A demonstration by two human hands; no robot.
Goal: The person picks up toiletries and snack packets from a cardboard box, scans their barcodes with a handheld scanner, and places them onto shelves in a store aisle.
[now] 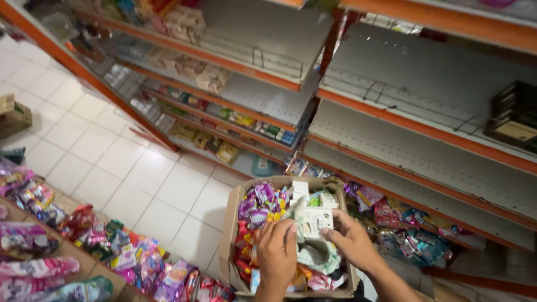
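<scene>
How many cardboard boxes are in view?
2: one open cardboard box of packets under both hands, left hand and right hand; one small box on the floor, far left. Others may be hidden.

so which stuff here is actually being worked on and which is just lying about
In hand:
- cardboard box of snack packets
- pale packet, both hands on it
- left hand
- right hand

Lying about:
- packets on the near shelf
- small box on the floor
- dark boxes on the right-hand shelf
- packets on the bottom shelf
</scene>
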